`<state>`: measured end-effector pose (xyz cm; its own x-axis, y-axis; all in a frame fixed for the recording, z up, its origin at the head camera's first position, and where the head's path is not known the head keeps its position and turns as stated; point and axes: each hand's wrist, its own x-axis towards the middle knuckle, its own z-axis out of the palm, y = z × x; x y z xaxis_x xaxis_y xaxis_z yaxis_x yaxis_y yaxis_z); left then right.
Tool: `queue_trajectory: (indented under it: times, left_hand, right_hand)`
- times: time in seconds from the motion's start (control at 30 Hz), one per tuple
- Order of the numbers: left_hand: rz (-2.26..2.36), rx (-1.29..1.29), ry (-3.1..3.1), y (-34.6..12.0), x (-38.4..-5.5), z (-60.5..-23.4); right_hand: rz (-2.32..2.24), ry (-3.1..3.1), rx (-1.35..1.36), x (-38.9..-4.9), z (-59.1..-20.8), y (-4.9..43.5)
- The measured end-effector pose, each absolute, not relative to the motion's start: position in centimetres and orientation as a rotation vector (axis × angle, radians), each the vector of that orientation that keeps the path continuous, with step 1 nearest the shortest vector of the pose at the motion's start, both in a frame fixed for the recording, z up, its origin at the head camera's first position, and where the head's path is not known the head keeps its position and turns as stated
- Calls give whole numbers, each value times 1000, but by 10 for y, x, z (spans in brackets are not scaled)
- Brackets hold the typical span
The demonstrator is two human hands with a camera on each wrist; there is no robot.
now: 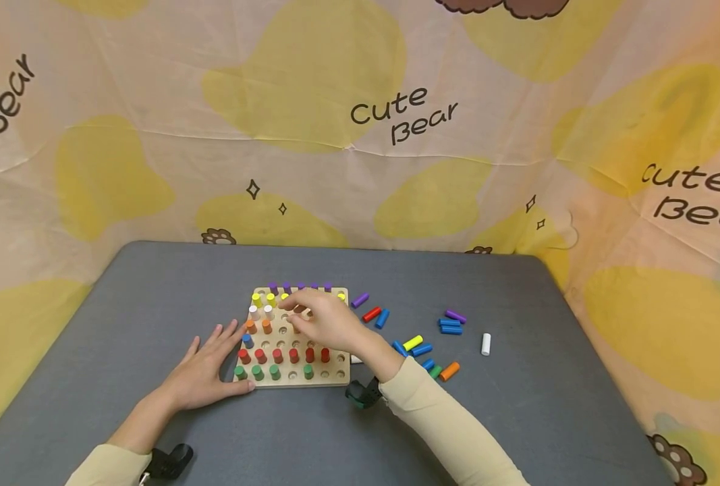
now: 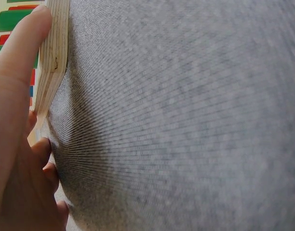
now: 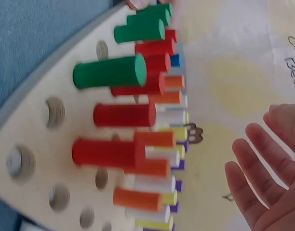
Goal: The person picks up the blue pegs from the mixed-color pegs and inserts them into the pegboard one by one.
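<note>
A light wooden pegboard lies on the table, with rows of purple, yellow, white, orange, blue, red and green pegs standing in it. My left hand rests at the board's left side, fingers spread, its thumb along the front left corner. In the left wrist view that thumb lies against the plywood edge. Over the board's middle hovers my right hand, fingers loosely bent; the right wrist view shows no peg in them. It hides part of the yellow, white and orange rows. A green peg stands among vacant holes.
Right of the board lie loose pegs: a red peg, a purple peg, an orange peg, a yellow peg, several blue ones and a white peg. A patterned cloth hangs behind the grey table.
</note>
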<state>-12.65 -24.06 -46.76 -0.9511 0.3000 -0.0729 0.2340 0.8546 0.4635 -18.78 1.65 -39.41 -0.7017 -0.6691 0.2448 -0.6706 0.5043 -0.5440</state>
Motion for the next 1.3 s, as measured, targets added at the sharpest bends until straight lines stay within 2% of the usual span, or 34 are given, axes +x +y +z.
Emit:
queue_trajectory:
  times: [0.4,0.73,1.3]
  left_hand:
    - [700,423,2885,-241,-127,-467]
    - [703,414,2875,-240,-127,-466]
    - [715,409,2874,-240,-126,-467]
  right_hand:
    - [1103,-2620,1156,-205,-393,59]
    - [1172,-2659,1048,-222,-406,98]
    - [1147,-2829,863,-231,-428,137]
